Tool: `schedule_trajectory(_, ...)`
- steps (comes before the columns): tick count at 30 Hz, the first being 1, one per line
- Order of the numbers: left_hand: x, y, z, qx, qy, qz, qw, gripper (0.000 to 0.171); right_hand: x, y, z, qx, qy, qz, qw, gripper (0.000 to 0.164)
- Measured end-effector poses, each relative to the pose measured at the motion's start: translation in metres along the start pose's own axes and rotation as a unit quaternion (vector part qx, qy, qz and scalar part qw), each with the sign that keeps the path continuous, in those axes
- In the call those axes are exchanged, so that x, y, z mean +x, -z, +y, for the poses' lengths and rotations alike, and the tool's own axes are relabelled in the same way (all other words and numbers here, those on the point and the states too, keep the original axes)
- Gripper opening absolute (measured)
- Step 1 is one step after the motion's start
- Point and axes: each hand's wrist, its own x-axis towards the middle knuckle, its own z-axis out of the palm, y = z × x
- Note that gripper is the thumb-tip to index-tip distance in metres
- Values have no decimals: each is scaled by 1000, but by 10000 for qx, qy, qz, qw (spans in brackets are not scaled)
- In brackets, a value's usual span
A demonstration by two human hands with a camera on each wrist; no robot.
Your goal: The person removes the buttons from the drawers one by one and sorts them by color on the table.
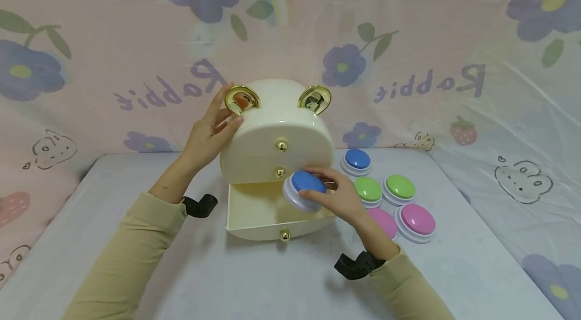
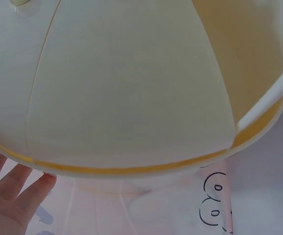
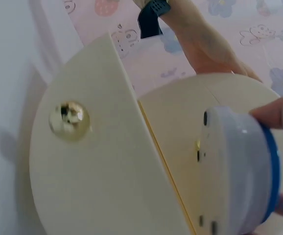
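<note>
A cream storage box [image 1: 277,131] with gold ears and round gold knobs stands on the table, its bottom drawer [image 1: 254,211] pulled out. My left hand [image 1: 206,131] rests on the box's upper left side by the left ear, thumb on the front edge; the left wrist view shows its fingers [image 2: 34,193] at the box's rim. Over the right part of the open drawer, my right hand [image 1: 338,194] holds a blue-topped push button [image 1: 308,182] with a white base, tilted. In the right wrist view the button's base [image 3: 220,171] faces the drawer front [image 3: 97,166].
Right of the box lie more push buttons: a blue one [image 1: 357,160], two green ones [image 1: 399,186] and two pink ones [image 1: 417,219]. The right forearm passes close by the nearer pink one. A printed cloth [image 1: 281,48] hangs behind the white table [image 1: 204,279].
</note>
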Motion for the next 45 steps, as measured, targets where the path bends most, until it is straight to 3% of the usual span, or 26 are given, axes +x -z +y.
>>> schedule_trajectory(9,-1,1,2,11,6,11,10000,68,-4,24,10,-151,303,374,9987,49)
schedule_trajectory(25,0,2,2,24,30,-7,10000,68,-9,58,35,-197,-100,579,9981,53)
schedule_trajectory(35,1,1,3,24,67,-8,10000,68,0,76,48,-465,-422,878,9942,55)
schedule_trajectory(45,1,0,1,-30,44,-18,10000,68,12,95,70,-685,-778,904,9905,60)
